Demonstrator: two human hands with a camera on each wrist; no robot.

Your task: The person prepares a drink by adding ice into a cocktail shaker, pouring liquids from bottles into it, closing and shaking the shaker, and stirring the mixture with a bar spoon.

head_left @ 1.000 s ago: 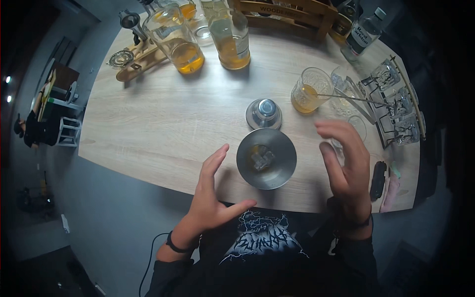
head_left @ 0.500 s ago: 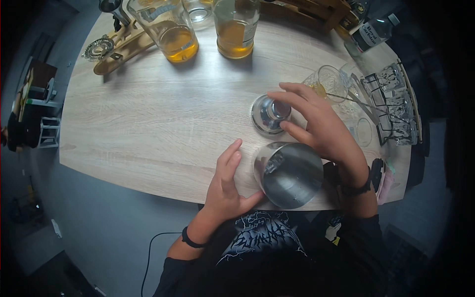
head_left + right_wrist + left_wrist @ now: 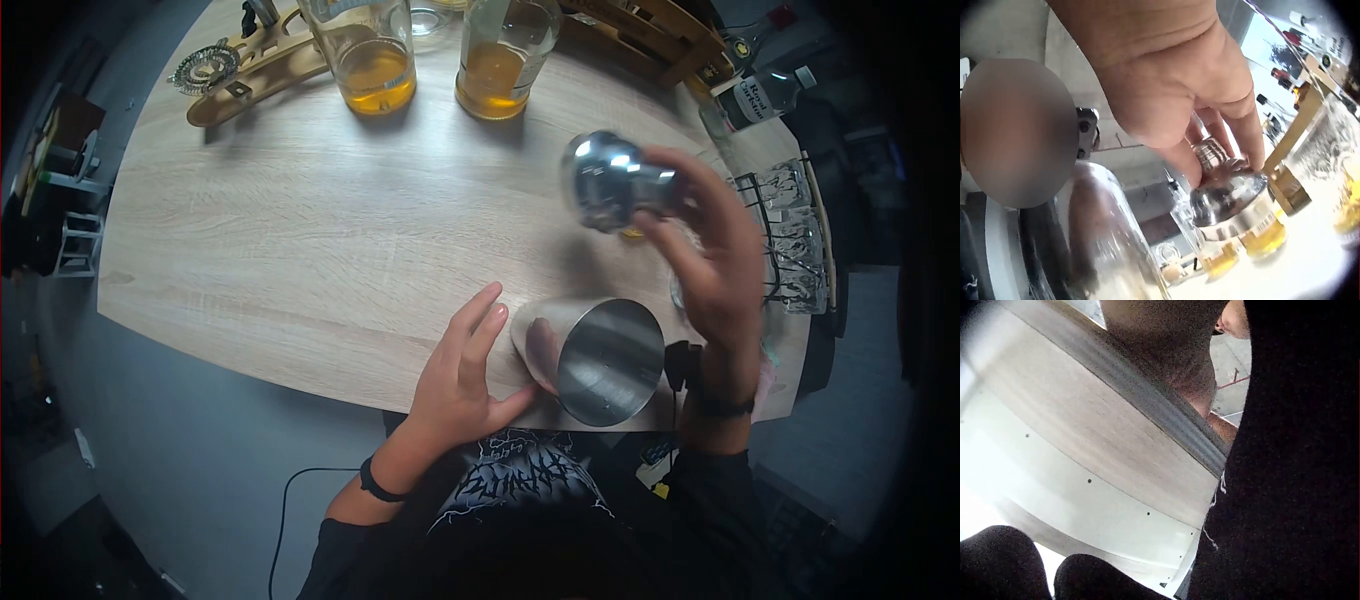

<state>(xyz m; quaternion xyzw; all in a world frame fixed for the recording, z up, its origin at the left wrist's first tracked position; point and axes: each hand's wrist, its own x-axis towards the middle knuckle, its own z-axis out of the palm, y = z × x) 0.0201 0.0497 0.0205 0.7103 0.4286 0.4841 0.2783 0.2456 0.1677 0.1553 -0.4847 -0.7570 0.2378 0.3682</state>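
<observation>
In the head view, my right hand [image 3: 715,250] grips a steel shaker lid [image 3: 605,180] by its narrow end, raised above the table and turned sideways. The right wrist view shows thumb and fingers around the cap of this lid [image 3: 1229,197]. A tall steel shaker tin [image 3: 620,365] is at the near edge, its mouth facing up and to the right. Beside its lower left stands my left hand [image 3: 455,385], fingers fairly straight, the thumb right at the tin's base. In the left wrist view, dark cloth and the table edge [image 3: 1129,387] show.
Two bottles of amber liquid [image 3: 378,80] [image 3: 497,75] stand at the back. Left of them a coil strainer [image 3: 205,67] lies near a wooden holder [image 3: 255,85]. A rack of small glasses [image 3: 795,235] and a labelled bottle [image 3: 755,100] occupy the right side.
My right hand has reached left to the shaker lid, gripped it and lifted it up and to the right. My left hand is closer to the tin, which now appears leaning right.
</observation>
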